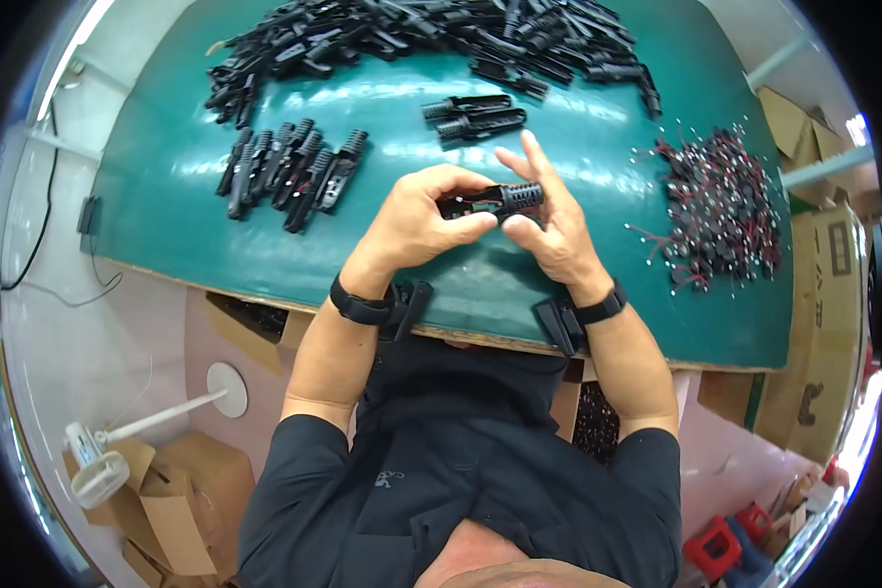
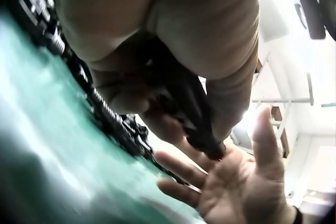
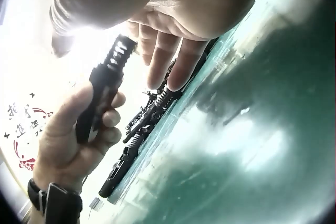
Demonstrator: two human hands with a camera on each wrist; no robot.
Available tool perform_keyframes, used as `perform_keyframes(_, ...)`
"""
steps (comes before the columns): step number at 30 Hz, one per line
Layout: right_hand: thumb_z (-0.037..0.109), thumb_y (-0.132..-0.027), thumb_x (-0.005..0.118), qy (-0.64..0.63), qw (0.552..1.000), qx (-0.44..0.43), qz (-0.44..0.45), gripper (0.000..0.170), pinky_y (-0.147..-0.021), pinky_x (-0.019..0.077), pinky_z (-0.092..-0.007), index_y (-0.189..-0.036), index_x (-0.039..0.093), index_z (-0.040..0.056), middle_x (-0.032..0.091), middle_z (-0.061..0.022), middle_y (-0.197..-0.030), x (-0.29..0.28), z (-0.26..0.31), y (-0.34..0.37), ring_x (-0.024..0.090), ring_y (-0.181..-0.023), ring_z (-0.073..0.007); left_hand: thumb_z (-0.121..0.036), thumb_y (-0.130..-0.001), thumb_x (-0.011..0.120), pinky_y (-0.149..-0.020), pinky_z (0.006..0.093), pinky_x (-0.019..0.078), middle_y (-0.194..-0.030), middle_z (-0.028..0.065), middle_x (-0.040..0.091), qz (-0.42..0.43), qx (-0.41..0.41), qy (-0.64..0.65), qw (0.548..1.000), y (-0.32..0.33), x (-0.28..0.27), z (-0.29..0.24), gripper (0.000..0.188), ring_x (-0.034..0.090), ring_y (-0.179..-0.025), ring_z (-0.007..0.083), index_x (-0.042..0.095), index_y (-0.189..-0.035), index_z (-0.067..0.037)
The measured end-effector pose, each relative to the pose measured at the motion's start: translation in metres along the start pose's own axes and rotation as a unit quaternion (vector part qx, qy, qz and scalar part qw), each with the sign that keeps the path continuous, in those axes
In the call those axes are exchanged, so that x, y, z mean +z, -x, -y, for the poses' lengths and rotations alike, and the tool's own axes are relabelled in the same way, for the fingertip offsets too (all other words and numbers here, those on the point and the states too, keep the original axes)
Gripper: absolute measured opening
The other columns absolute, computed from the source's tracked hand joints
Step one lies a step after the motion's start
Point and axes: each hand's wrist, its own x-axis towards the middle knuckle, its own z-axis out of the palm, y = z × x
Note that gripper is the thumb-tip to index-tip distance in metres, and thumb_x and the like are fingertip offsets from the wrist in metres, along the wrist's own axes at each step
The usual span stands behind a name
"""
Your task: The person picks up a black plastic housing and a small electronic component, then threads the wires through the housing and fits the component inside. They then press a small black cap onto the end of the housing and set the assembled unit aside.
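The left hand (image 1: 423,218) grips a black housing (image 1: 505,199) above the table's near half, its ribbed end pointing right. Inside the housing's open side, a bit of red wire and something green show. The right hand (image 1: 557,223) is at the ribbed end with its fingers extended; whether it touches the housing is unclear. In the left wrist view the right palm (image 2: 236,187) faces the housing's tip (image 2: 207,145). The right wrist view shows the left hand (image 3: 68,145) curled round the housing (image 3: 102,92), the right hand's fingers (image 3: 168,61) straight beside it.
On the green table (image 1: 235,250), a large pile of black housings (image 1: 363,34) spans the far edge. Two housings (image 1: 475,118) lie beyond the hands, several more (image 1: 294,171) at left. A heap of small parts with red wires (image 1: 720,206) lies at right, near cardboard boxes (image 1: 818,323).
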Motion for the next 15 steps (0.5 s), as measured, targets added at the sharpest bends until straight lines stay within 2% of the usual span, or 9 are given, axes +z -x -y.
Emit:
perform_keyframes(2, 0.040, -0.087, 0.088, 0.056, 0.998, 0.001, -0.029, 0.112, -0.104, 0.0541, -0.0375, -0.169, 0.019, 0.0089, 0.052, -0.0199, -0.156, -0.002, 0.003, 0.002, 0.065, -0.125, -0.0247, -0.010, -0.082, 0.086, -0.083, 0.0318, 0.0585, -0.101, 0.0073, 0.076, -0.027, 0.028, -0.125, 0.991, 0.005, -0.006, -0.009, 0.033, 0.073, -0.090, 0.0171, 0.075, -0.112, -0.001)
perform_keyframes(3, 0.040, -0.089, 0.087, 0.084, 0.995, 0.001, -0.046, 0.107, -0.103, 0.0547, -0.0369, -0.168, 0.023, 0.0084, 0.053, -0.0193, -0.155, -0.002, 0.003, 0.002, 0.066, -0.125, -0.0247, -0.010, -0.082, 0.086, -0.083, 0.0318, 0.0585, -0.101, 0.0073, 0.076, -0.034, 0.027, -0.129, 0.991, 0.008, -0.014, -0.007, 0.033, 0.073, -0.090, 0.0171, 0.075, -0.112, -0.001)
perform_keyframes(4, 0.040, -0.089, 0.087, 0.080, 0.996, -0.002, -0.042, 0.107, -0.103, 0.0547, -0.0369, -0.168, 0.023, 0.0084, 0.053, -0.0193, -0.155, -0.002, 0.002, 0.000, 0.066, -0.125, -0.0247, -0.011, -0.081, 0.086, -0.084, 0.0350, 0.0581, -0.100, 0.0081, 0.075, -0.072, 0.033, -0.258, 0.963, 0.010, -0.028, -0.001, 0.031, 0.072, -0.091, 0.0210, 0.075, -0.108, -0.002)
perform_keyframes(6, 0.036, -0.092, 0.084, 0.109, 0.993, 0.006, -0.052, 0.093, -0.101, 0.0560, -0.0360, -0.164, 0.034, 0.0074, 0.056, -0.0183, -0.152, -0.002, -0.001, 0.000, 0.066, -0.124, -0.0250, -0.014, -0.077, 0.087, -0.087, 0.0414, 0.0573, -0.099, 0.0099, 0.073, -0.139, 0.046, -0.495, 0.856, 0.014, -0.054, 0.011, 0.028, 0.071, -0.094, 0.0289, 0.076, -0.101, -0.003)
perform_keyframes(7, 0.035, -0.093, 0.083, 0.126, 0.990, 0.011, -0.060, 0.086, -0.099, 0.0566, -0.0355, -0.162, 0.039, 0.0069, 0.058, -0.0178, -0.151, -0.002, -0.002, 0.001, 0.066, -0.124, -0.0251, -0.014, -0.077, 0.087, -0.087, 0.0414, 0.0573, -0.099, 0.0099, 0.073, -0.138, 0.048, -0.496, 0.856, 0.015, -0.062, 0.014, 0.028, 0.071, -0.094, 0.0289, 0.076, -0.101, -0.003)
perform_keyframes(8, 0.035, -0.093, 0.083, 0.128, 0.990, 0.011, -0.063, 0.086, -0.099, 0.0566, -0.0355, -0.162, 0.039, 0.0069, 0.058, -0.0178, -0.151, -0.002, -0.003, 0.002, 0.066, -0.124, -0.0251, -0.014, -0.076, 0.087, -0.089, 0.0434, 0.0561, -0.101, 0.0106, 0.071, -0.154, 0.027, -0.520, 0.840, 0.015, -0.069, 0.016, 0.030, 0.069, -0.097, 0.0314, 0.075, -0.101, -0.004)
perform_keyframes(10, 0.030, -0.096, 0.080, 0.188, 0.980, 0.003, -0.060, 0.072, -0.096, 0.0580, -0.0345, -0.156, 0.048, 0.0063, 0.061, -0.0164, -0.147, -0.003, -0.003, 0.002, 0.066, -0.123, -0.0237, -0.016, -0.073, 0.088, -0.092, 0.0475, 0.0536, -0.106, 0.0120, 0.069, -0.189, -0.014, -0.560, 0.807, 0.017, -0.077, 0.020, 0.034, 0.065, -0.104, 0.0364, 0.073, -0.103, -0.006)
perform_keyframes(12, 0.028, -0.097, 0.078, 0.227, 0.972, -0.002, -0.059, 0.064, -0.095, 0.0586, -0.0340, -0.153, 0.053, 0.0060, 0.062, -0.0157, -0.145, -0.005, -0.004, -0.001, 0.066, -0.123, -0.0230, -0.016, -0.074, 0.088, -0.093, 0.0469, 0.0530, -0.109, 0.0120, 0.068, -0.205, -0.005, -0.539, 0.817, 0.018, -0.081, 0.025, 0.037, 0.064, -0.106, 0.0357, 0.072, -0.106, -0.006)
perform_keyframes(15, 0.022, -0.095, 0.077, 0.308, 0.946, -0.024, -0.096, 0.056, -0.101, 0.0565, -0.0371, -0.146, 0.059, 0.0060, 0.064, -0.0155, -0.142, -0.010, -0.007, -0.009, 0.065, -0.126, -0.0262, -0.017, -0.074, 0.088, -0.096, 0.0456, 0.0519, -0.115, 0.0119, 0.066, -0.230, 0.010, -0.505, 0.832, 0.017, -0.085, 0.032, 0.044, 0.063, -0.111, 0.0344, 0.070, -0.112, -0.007)
